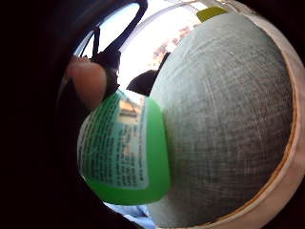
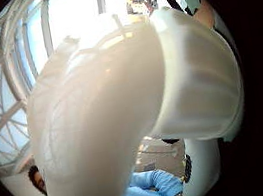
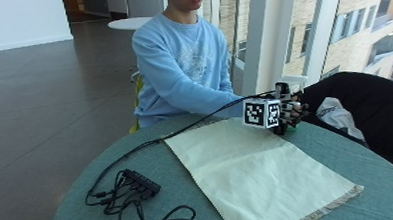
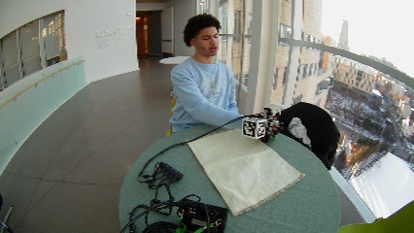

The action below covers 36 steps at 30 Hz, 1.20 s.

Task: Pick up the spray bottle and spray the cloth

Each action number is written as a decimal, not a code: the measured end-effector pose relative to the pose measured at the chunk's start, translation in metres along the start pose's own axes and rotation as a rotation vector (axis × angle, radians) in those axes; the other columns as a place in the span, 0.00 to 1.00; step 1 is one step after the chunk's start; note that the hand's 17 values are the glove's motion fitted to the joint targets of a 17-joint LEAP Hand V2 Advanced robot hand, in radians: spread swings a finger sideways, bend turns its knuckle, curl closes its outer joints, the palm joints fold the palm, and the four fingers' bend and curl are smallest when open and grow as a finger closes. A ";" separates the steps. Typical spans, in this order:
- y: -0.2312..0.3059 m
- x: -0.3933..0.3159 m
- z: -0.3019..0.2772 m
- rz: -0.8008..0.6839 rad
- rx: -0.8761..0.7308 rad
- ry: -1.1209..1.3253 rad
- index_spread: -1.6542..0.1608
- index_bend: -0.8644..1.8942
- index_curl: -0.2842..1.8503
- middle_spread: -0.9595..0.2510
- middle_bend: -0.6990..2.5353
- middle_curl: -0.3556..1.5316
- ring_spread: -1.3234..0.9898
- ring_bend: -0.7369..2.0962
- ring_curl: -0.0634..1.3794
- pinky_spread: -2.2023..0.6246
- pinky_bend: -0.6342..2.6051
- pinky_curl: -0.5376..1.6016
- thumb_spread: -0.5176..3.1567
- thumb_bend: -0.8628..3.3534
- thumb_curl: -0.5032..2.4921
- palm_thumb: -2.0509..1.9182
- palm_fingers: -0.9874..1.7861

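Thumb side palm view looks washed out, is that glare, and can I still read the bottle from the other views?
Thumb side palm view: window backlight blows out the spray bottle, its white head nearly featureless. Little finger side palm view: the bottle's green label is lit and visible, its print too blurred to read. Outside view: evenly lit, but the right hand hides most of the bottle; the cloth shows clearly.

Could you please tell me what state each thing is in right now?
bottle: upright, gripped by the hand beside the cloth; whether it is lifted off the table cannot be told.
hand: fingers curled round the bottle.
cloth: spread flat on the table; no wet patch shows.
table: round, teal-covered, carrying the cloth.
jacket: draped beyond the table's edge.
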<state>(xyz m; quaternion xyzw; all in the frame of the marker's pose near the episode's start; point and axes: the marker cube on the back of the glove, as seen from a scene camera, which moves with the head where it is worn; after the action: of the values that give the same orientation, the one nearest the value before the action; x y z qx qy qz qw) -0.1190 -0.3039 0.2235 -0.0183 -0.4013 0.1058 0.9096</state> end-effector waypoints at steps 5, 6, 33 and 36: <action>0.001 0.002 -0.004 -0.001 -0.011 0.011 0.77 0.38 0.35 0.70 0.27 0.41 0.54 0.38 0.30 0.81 0.25 0.40 0.40 0.20 0.37 0.75 0.72; 0.002 0.002 -0.005 0.001 -0.017 0.015 0.77 0.38 0.36 0.70 0.27 0.41 0.54 0.37 0.30 0.82 0.24 0.40 0.40 0.20 0.36 0.75 0.72; 0.219 -0.014 -0.289 0.043 0.096 0.836 0.74 0.37 0.32 0.72 0.28 0.41 0.55 0.34 0.29 0.84 0.25 0.39 0.41 0.20 0.29 0.67 0.66; 0.238 -0.006 -0.301 0.054 0.098 0.871 0.74 0.37 0.32 0.72 0.28 0.41 0.56 0.34 0.29 0.84 0.25 0.39 0.42 0.20 0.29 0.67 0.66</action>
<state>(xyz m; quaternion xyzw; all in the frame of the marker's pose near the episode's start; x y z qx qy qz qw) 0.0555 -0.0571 -0.0125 -0.0288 0.0258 0.1309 0.9906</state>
